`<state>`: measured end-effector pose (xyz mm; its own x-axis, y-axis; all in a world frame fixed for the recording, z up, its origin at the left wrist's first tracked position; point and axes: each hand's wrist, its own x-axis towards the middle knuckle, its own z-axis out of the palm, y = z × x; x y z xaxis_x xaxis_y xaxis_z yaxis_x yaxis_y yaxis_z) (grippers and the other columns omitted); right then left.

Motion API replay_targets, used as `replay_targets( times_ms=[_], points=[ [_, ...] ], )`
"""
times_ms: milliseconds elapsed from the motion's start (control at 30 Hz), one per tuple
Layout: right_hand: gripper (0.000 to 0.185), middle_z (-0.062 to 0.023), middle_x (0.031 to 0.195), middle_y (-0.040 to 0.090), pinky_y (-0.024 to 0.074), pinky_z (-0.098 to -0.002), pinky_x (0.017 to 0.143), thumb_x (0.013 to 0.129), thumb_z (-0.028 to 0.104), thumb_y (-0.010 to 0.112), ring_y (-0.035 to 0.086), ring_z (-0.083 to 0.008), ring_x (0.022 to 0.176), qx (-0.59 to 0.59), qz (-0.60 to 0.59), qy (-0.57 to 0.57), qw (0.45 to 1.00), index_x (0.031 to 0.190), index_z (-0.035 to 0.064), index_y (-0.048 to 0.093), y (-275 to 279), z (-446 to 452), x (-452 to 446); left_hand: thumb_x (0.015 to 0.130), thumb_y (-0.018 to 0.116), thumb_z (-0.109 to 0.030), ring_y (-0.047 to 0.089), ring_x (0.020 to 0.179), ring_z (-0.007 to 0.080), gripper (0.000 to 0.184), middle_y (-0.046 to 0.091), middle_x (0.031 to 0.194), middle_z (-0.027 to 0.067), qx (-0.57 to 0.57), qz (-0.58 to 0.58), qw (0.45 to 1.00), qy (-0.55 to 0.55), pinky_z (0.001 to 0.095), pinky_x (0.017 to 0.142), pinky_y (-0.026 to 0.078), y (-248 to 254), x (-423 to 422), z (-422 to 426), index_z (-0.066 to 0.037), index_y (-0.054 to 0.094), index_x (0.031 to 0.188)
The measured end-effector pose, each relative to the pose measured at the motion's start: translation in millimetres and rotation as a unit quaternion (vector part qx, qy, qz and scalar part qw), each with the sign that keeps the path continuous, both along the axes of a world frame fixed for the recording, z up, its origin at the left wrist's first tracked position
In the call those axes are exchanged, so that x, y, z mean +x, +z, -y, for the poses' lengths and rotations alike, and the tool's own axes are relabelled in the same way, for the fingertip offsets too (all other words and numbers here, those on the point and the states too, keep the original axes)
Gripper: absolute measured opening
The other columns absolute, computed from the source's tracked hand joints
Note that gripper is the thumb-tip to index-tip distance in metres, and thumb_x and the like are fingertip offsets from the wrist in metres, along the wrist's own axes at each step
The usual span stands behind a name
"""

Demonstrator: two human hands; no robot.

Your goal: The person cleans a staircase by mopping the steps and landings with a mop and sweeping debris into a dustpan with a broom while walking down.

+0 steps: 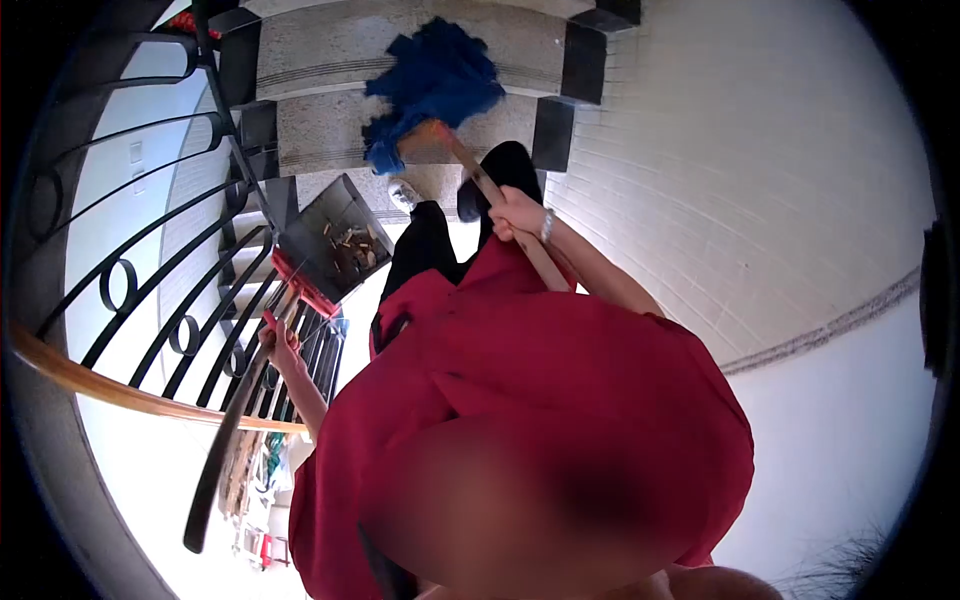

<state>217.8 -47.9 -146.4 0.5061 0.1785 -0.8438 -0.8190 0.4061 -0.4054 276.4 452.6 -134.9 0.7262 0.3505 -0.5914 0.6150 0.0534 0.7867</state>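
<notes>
My right hand [520, 214], with a bracelet at the wrist, is wrapped around the wooden handle of a mop [468, 160]. The blue cloth mop head [435, 82] lies spread over the steps in front of my feet. On the other side, my left hand [282, 345] grips the long handle of a dustpan [315, 225]. Its dark handle runs back past my forearm. Inside the grey, red-edged pan lies debris [352, 250], with small pale pieces among brown bits. The dustpan is held beside my legs, close to the railing.
Stone steps [320, 120] with dark ends rise ahead. A black metal railing [180, 215] with a wooden handrail [150, 397] runs along the left. A white tiled wall [720, 180] stands on the right. Several items show beyond the railing at lower left.
</notes>
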Motion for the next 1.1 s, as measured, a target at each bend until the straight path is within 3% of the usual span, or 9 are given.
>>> replay_targets(
  times_ms=[100, 567, 733, 800, 900, 967, 1000, 1067, 1100],
  points=[
    [0.020, -0.0013, 0.056, 0.033, 0.0270, -0.0199, 0.035, 0.076, -0.002, 0.044, 0.033, -0.0057, 0.041, 0.110, -0.071, -0.133, 0.982, 0.086, 0.0089, 0.030, 39, 4, -40, 0.074, 0.062, -0.008, 0.033, 0.038, 0.0026, 0.022, 0.041, 0.054, -0.0028, -0.006, 0.020, 1.000, -0.008, 0.0158, 0.032, 0.025, 0, 10, 13, -0.013, 0.040, 0.078],
    [0.021, -0.0007, 0.054, 0.035, 0.0255, -0.0181, 0.032, 0.078, 0.001, 0.042, 0.032, -0.0050, 0.039, -0.020, -0.082, -0.292, 0.953, 0.099, 0.0007, 0.039, 116, 65, -127, 0.075, 0.060, -0.009, 0.033, 0.042, 0.0012, 0.019, 0.040, 0.056, -0.0041, -0.009, 0.070, 0.994, -0.087, 0.0143, 0.035, 0.022, 41, 67, 60, -0.013, 0.043, 0.080],
    [0.013, -0.0019, 0.057, 0.038, 0.0309, -0.0221, 0.033, 0.076, 0.009, 0.048, 0.037, -0.0087, 0.041, -0.025, -0.067, -0.289, 0.955, 0.081, 0.0069, 0.036, 20, 82, -128, 0.076, 0.060, -0.011, 0.029, 0.039, 0.0011, 0.018, 0.037, 0.052, -0.0050, 0.018, 0.037, 0.995, -0.095, 0.0149, 0.034, 0.020, 65, 87, 89, -0.012, 0.042, 0.080],
    [0.017, -0.0034, 0.059, 0.042, 0.0389, -0.0246, 0.036, 0.076, 0.017, 0.051, 0.043, -0.0127, 0.043, -0.106, -0.147, -0.205, 0.962, 0.081, 0.0064, 0.039, -41, 69, -139, 0.077, 0.059, -0.013, 0.028, 0.039, 0.0009, 0.017, 0.035, 0.051, -0.0055, 0.007, 0.045, 0.986, -0.157, 0.0148, 0.034, 0.019, 61, 97, 91, -0.012, 0.042, 0.080],
    [0.022, -0.0070, 0.066, 0.048, 0.0465, -0.0292, 0.042, 0.074, 0.016, 0.052, 0.052, -0.0165, 0.053, -0.175, -0.063, -0.013, 0.982, 0.086, 0.0028, 0.039, -118, 55, -173, 0.080, 0.056, -0.018, 0.028, 0.039, 0.0004, 0.014, 0.036, 0.051, -0.0057, -0.016, 0.040, 0.982, -0.185, 0.0149, 0.035, 0.019, 71, 109, 101, -0.013, 0.043, 0.081],
    [0.031, -0.0099, 0.070, 0.050, 0.0482, -0.0349, 0.053, 0.069, 0.015, 0.054, 0.054, -0.0242, 0.064, -0.328, -0.044, 0.207, 0.921, 0.090, -0.0027, 0.040, -67, 64, -140, 0.082, 0.054, -0.021, 0.029, 0.039, 0.0001, 0.012, 0.037, 0.051, -0.0057, -0.010, 0.045, 0.976, -0.212, 0.0147, 0.034, 0.018, 69, 119, 110, -0.013, 0.045, 0.082],
    [0.031, -0.0099, 0.070, 0.050, 0.0482, -0.0349, 0.053, 0.069, 0.015, 0.054, 0.054, -0.0242, 0.064, -0.335, -0.042, 0.205, 0.919, 0.090, -0.0027, 0.040, -46, 63, -121, 0.082, 0.054, -0.020, 0.028, 0.039, -0.0001, 0.012, 0.037, 0.051, -0.0057, -0.006, 0.043, 0.973, -0.226, 0.0146, 0.034, 0.018, 64, 124, 111, -0.012, 0.046, 0.081],
    [0.036, -0.0153, 0.080, 0.053, 0.0453, -0.0386, 0.066, 0.067, 0.013, 0.053, 0.053, -0.0321, 0.075, -0.567, 0.159, 0.445, 0.674, 0.097, -0.0034, 0.043, -20, 55, -98, 0.081, 0.055, -0.019, 0.029, 0.038, 0.0000, 0.011, 0.037, 0.051, -0.0060, 0.005, 0.032, 0.966, -0.255, 0.0147, 0.034, 0.019, 67, 126, 119, -0.012, 0.047, 0.081],
    [0.037, -0.0174, 0.091, 0.053, 0.0402, -0.0417, 0.075, 0.069, 0.011, 0.049, 0.050, -0.0363, 0.081, -0.609, 0.358, 0.284, 0.648, 0.104, 0.0010, 0.045, -2, 41, -76, 0.081, 0.056, -0.019, 0.029, 0.039, -0.0004, 0.011, 0.036, 0.051, -0.0067, 0.036, 0.072, 0.954, -0.289, 0.0153, 0.033, 0.019, 52, 128, 115, -0.012, 0.047, 0.080]
  ],
)
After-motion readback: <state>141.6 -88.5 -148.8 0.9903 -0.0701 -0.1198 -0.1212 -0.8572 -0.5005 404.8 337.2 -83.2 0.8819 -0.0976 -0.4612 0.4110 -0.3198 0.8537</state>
